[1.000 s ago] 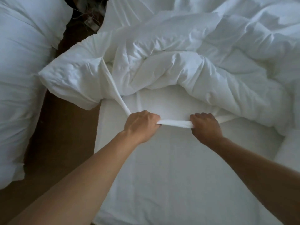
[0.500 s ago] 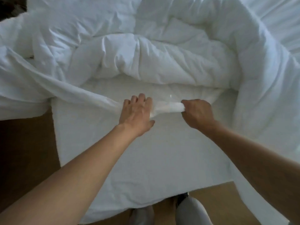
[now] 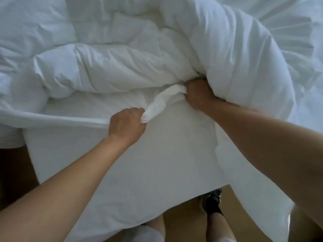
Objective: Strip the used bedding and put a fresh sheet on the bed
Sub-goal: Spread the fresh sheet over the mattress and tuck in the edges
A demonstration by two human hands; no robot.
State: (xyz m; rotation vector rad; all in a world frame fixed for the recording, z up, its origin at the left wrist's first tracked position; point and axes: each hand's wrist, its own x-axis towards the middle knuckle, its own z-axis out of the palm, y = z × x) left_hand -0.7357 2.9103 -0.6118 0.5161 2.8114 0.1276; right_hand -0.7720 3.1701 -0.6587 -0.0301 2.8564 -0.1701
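1. Sheet [image 3: 162, 102]: I count one, white, its edge bunched into a strip across the frame's centre, over the bed [image 3: 157, 163].
2. I see two hands. The left hand [image 3: 126, 124] fists the strip's lower end, and the right hand [image 3: 197, 95] clenches the upper end, against the duvet.
3. One rumpled duvet [image 3: 122, 67] fills the upper frame.

The duvet [image 3: 122, 67], the bunched sheet edge [image 3: 162, 100] and the mattress surface [image 3: 157, 154] are all plain white, shaded bluish-grey in the folds. The floor [image 3: 183, 224] is mid brown. The shoe [image 3: 212, 201] appears black with grey mottling, though blur obscures its pattern.
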